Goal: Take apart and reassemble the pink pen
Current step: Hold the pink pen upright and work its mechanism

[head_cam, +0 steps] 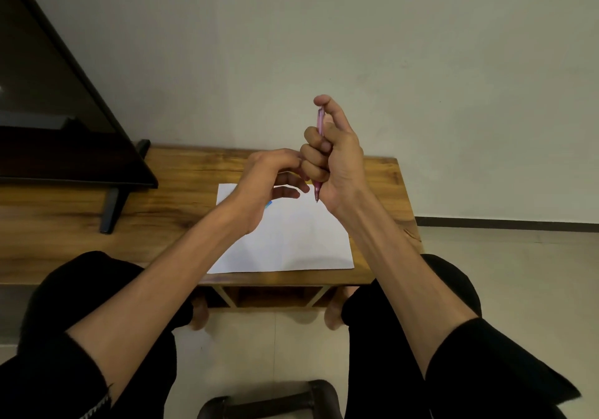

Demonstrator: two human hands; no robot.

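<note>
The pink pen (320, 121) stands upright in my right hand (334, 159), which is wrapped around its middle with the thumb on the top end. Its tip (316, 194) pokes out below the fist, above the white paper (291, 240). My left hand (269, 185) hovers just left of the fist with fingers loosely curled and apart, holding nothing that I can see. A small blue item (268, 205) peeks out on the paper beneath my left hand, mostly hidden.
The paper lies on a low wooden table (168, 191). A black monitor (58, 110) on a stand (111, 211) fills the left side. My knees in black trousers frame the near edge. A dark stool (275, 399) sits below.
</note>
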